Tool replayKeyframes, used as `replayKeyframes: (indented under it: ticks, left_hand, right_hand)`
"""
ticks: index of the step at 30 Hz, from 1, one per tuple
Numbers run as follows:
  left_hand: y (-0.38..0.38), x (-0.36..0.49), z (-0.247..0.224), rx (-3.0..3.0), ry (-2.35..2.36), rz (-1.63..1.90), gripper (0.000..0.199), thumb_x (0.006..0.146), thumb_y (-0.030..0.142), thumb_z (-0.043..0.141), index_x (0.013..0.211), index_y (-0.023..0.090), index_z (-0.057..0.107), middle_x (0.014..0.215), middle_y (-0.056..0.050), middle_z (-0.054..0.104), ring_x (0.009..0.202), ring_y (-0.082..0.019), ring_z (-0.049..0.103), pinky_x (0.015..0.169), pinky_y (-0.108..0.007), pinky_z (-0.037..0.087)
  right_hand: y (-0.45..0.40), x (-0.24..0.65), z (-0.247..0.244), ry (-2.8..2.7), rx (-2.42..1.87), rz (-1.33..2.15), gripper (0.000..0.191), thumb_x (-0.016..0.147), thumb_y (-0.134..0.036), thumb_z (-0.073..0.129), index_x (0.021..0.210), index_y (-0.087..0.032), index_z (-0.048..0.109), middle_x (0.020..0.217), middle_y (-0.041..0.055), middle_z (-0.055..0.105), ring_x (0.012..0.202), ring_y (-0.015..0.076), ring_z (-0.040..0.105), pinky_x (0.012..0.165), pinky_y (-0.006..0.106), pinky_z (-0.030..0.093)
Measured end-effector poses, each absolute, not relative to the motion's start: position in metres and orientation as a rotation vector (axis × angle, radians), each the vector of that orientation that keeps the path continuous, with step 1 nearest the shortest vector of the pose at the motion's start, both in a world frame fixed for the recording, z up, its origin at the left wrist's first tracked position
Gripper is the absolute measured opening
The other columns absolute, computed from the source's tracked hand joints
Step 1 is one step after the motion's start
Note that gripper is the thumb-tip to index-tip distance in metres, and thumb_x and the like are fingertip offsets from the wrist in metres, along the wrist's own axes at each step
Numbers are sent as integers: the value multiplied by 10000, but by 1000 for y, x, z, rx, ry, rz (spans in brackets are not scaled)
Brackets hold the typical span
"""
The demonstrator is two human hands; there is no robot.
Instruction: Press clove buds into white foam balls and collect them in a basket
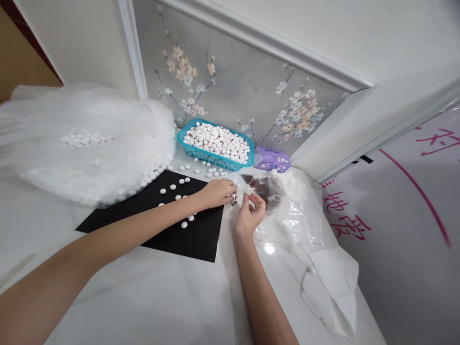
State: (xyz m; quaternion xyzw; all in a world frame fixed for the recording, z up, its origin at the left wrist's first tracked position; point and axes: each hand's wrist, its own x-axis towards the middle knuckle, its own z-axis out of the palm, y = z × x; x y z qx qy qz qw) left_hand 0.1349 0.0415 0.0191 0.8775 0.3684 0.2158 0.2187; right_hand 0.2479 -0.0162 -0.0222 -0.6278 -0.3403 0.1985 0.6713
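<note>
My left hand (217, 192) and right hand (250, 218) curl, grips unclear; dragging my left forearm (143, 233) could scatter round white beads (184, 224) off the flat black sheet (201, 239) at nine o'clock.

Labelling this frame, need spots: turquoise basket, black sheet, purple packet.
Turquoise basket (215, 159): head view, on its front wall.
Black sheet (197, 239): head view, on a bare part of its near half.
Purple packet (272, 158): head view, about mid-face.
</note>
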Motion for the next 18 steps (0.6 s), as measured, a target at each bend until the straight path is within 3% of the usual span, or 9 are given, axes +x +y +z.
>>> replayKeyframes:
  ticks: [6, 11, 18]
  left_hand:
    - [20, 115, 17, 1940, 1067, 847, 315, 789, 360, 557, 993, 125, 605, 873, -83, 681, 773, -172, 629, 691, -273, 488]
    - [-13, 93, 18, 1609, 1087, 942, 377, 816, 454, 516, 958, 120, 618, 866, -91, 707, 752, -166, 649, 685, -285, 513]
    - [-34, 85, 24, 1213, 1082, 1039, 296, 709, 399, 681, 894, 168, 679, 822, -35, 702, 718, -134, 610, 697, -251, 485]
  right_hand:
    - [-28, 235, -10, -948, -1389, 410, 192, 804, -316, 532, 920, -171, 482, 863, 19, 583, 448, 42, 406, 467, 202, 363]
    - [-43, 219, -7, -1228, -1348, 281, 111, 846, -261, 509, 917, -177, 513, 763, -13, 563, 463, 58, 411, 508, 212, 391]
    - [-58, 201, -13, -1296, -1261, 286, 59, 854, -188, 489, 912, -187, 478, 799, 9, 549, 489, 69, 435, 494, 219, 403]
